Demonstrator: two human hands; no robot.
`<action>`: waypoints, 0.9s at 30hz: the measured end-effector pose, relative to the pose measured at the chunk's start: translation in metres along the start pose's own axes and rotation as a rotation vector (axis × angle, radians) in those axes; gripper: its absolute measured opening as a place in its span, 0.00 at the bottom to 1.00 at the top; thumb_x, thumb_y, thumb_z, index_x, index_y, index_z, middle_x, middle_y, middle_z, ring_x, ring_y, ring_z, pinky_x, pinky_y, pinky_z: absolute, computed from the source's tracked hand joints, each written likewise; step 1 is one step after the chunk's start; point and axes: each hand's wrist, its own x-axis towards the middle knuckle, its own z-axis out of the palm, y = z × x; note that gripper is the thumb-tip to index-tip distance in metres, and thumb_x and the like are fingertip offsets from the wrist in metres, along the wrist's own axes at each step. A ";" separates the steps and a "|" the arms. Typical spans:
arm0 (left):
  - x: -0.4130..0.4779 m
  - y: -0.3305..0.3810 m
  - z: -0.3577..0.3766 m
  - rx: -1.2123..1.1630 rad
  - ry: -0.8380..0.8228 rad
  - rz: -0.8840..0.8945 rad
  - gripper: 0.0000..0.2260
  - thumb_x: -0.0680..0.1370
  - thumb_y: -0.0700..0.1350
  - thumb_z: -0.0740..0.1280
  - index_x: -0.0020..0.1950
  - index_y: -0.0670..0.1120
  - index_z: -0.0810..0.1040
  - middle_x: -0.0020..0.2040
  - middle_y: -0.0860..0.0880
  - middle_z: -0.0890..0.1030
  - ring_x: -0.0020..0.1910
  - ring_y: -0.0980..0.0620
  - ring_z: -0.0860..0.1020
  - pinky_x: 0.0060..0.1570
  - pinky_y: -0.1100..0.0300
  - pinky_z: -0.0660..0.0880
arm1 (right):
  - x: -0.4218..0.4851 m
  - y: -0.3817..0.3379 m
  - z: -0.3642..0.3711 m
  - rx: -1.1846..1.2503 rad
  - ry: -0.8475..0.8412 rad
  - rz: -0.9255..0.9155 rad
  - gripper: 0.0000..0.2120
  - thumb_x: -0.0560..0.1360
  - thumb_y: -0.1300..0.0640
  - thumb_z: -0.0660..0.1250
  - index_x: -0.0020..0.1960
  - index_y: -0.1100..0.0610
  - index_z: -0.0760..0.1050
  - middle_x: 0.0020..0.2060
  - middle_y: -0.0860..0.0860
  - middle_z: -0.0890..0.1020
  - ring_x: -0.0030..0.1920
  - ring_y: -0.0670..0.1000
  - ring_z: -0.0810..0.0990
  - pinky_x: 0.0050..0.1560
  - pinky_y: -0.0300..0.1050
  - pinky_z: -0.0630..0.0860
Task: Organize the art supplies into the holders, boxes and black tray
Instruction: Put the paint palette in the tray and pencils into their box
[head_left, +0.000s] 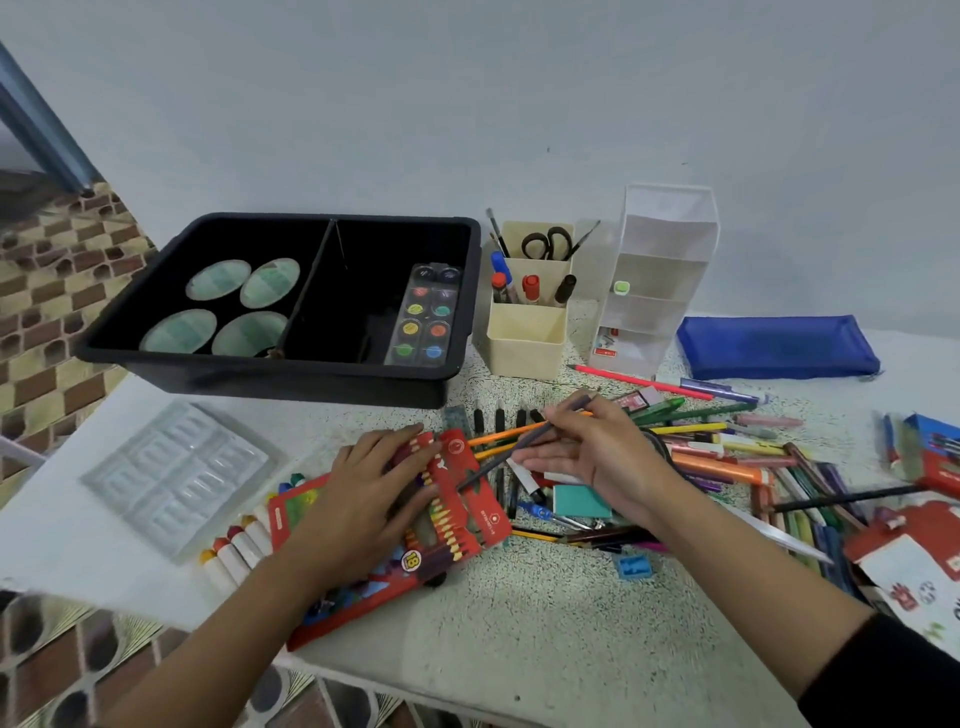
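Fingers (569, 418) of the right hand (597, 462) are clamped on a dark pencil (498, 460), pinched near its far end, w/ the tip slanting down-left toward the red pencil box (457, 509). Left hand (363, 499) lies flat on that box, fingers straight & pressing, not curled round anything.

Risks, as I judge them: the box is only pinned by a flat hand, so a push from the pencil could skid or twist it. Its near corner sits close to the desk (545, 613) edge, so a skid toward the person might tip it off & spill the lot. Pencil is held far from the tip, so aim is loose; the tip may jam on the row inside the box or miss the gap. Right forearm hangs over the loose pile (727, 452) of pens & pencils, so a careless sweep could roll some off the desk.

Looks: the pencil is slim & dark, exact colour hard to tell; prob. light & rigid. Box is flat red card, marked 18, w/ a row of coloured tips showing. It lies near-centre on the desk, at an angle.

Black tray (291, 366) sits far left w/ a paint set (423, 317) in its right section. Cream holder (524, 338) & clear tiered holder (660, 260) stand just right of the tray. Blue pouch (774, 345) lies further right.
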 end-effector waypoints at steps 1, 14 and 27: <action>0.004 -0.002 -0.001 -0.001 0.032 0.028 0.24 0.83 0.60 0.53 0.74 0.51 0.72 0.70 0.48 0.72 0.67 0.48 0.69 0.63 0.46 0.72 | 0.000 -0.001 -0.002 -0.012 0.017 -0.013 0.03 0.82 0.64 0.62 0.52 0.60 0.68 0.47 0.71 0.82 0.48 0.70 0.84 0.51 0.58 0.84; 0.024 -0.013 -0.011 -0.092 0.052 -0.009 0.25 0.82 0.67 0.50 0.75 0.58 0.66 0.71 0.54 0.71 0.67 0.52 0.71 0.67 0.48 0.70 | -0.006 0.005 -0.006 -0.045 -0.009 -0.043 0.03 0.78 0.70 0.65 0.52 0.68 0.75 0.49 0.71 0.82 0.49 0.66 0.85 0.47 0.49 0.84; -0.008 -0.014 -0.003 0.117 -0.134 -0.013 0.38 0.74 0.78 0.42 0.81 0.64 0.44 0.83 0.55 0.49 0.81 0.52 0.46 0.75 0.52 0.37 | -0.001 0.003 -0.002 -1.284 -0.231 -0.365 0.04 0.74 0.62 0.74 0.46 0.53 0.85 0.40 0.46 0.85 0.42 0.45 0.82 0.49 0.49 0.81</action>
